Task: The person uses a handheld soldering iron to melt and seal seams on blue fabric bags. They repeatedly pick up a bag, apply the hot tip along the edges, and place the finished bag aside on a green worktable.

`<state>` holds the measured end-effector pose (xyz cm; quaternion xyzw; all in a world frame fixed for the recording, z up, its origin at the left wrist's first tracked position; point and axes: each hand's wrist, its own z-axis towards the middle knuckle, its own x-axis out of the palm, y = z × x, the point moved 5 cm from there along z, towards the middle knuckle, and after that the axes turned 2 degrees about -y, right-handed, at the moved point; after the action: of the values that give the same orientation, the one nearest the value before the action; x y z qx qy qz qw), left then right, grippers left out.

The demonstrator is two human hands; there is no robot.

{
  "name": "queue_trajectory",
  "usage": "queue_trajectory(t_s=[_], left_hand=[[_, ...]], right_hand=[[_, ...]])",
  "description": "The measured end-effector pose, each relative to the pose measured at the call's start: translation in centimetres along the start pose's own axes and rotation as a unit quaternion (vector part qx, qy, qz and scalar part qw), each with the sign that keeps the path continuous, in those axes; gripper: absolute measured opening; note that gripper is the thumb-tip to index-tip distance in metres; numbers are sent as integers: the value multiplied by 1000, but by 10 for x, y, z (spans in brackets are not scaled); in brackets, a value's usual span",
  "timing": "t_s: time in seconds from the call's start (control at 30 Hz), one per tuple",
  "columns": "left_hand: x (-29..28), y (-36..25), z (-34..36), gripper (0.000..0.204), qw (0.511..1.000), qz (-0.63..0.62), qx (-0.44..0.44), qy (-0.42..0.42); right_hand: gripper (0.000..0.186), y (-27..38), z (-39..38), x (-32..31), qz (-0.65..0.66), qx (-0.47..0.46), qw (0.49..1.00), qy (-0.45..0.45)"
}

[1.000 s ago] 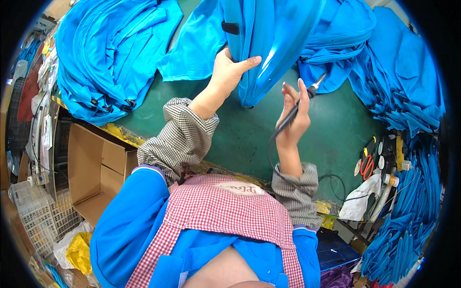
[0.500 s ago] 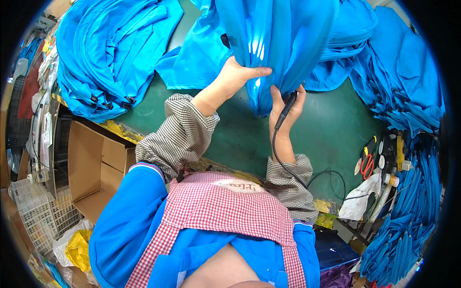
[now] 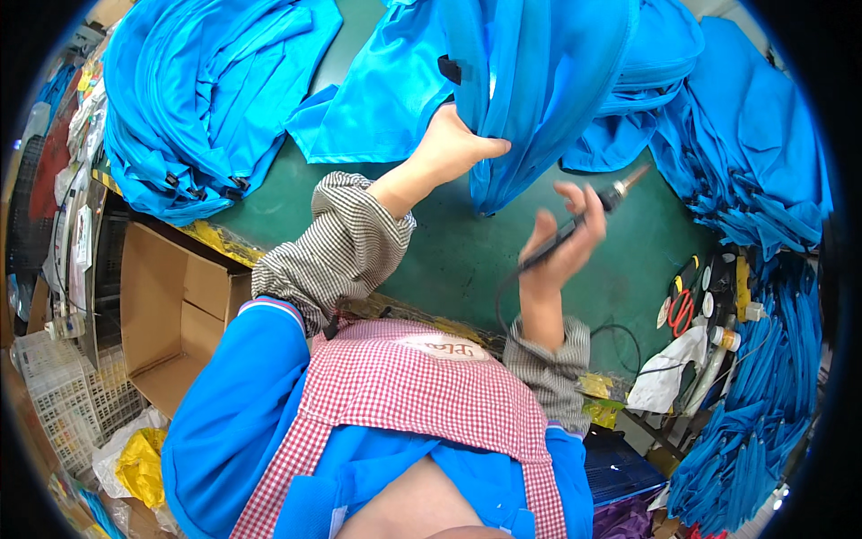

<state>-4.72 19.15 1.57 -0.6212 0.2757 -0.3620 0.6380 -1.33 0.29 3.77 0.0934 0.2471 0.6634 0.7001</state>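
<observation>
My left hand (image 3: 452, 146) grips the near part of a blue fabric piece (image 3: 557, 90), thumb on top and the other fingers hidden behind the cloth. A small black clip or buckle (image 3: 449, 69) shows on the fabric just above that hand. To the right, apart from the fabric, my right hand (image 3: 567, 235) holds a soldering iron (image 3: 575, 225) with a dark handle. Its metal tip points up and to the right, and its black cord hangs toward my sleeve. The right fingers are slightly blurred.
Piles of blue fabric lie at the left (image 3: 206, 99) and right (image 3: 745, 126) of the green table (image 3: 431, 260). Red-handled scissors (image 3: 682, 308) and a white cloth (image 3: 669, 373) sit by the right edge. An open cardboard box (image 3: 180, 305) stands below the table's left edge.
My right hand has drawn back from the fabric to the right with the soldering iron, whose tip has come into sight. My left hand keeps its hold, shifted slightly.
</observation>
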Motion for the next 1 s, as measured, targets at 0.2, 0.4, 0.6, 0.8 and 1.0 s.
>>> queue_trajectory(t_s=[0.2, 0.4, 0.6, 0.8, 1.0], left_hand=[[-2, 2, 5, 51, 999, -2, 39, 34], [-2, 5, 5, 51, 999, -6, 33, 38], [-4, 6, 8, 52, 998, 4, 40, 50], [10, -4, -30, 56, 986, -124, 68, 84], [-7, -56, -87, 48, 890, 97, -9, 446]], right_hand=[[17, 27, -6, -16, 99, -37, 991, 81], [11, 27, -9, -3, 75, -79, 988, 106], [9, 31, 4, 9, 44, -86, 985, 143], [12, 54, 57, 16, 121, -110, 987, 1], [10, 24, 87, 25, 11, -157, 987, -19]])
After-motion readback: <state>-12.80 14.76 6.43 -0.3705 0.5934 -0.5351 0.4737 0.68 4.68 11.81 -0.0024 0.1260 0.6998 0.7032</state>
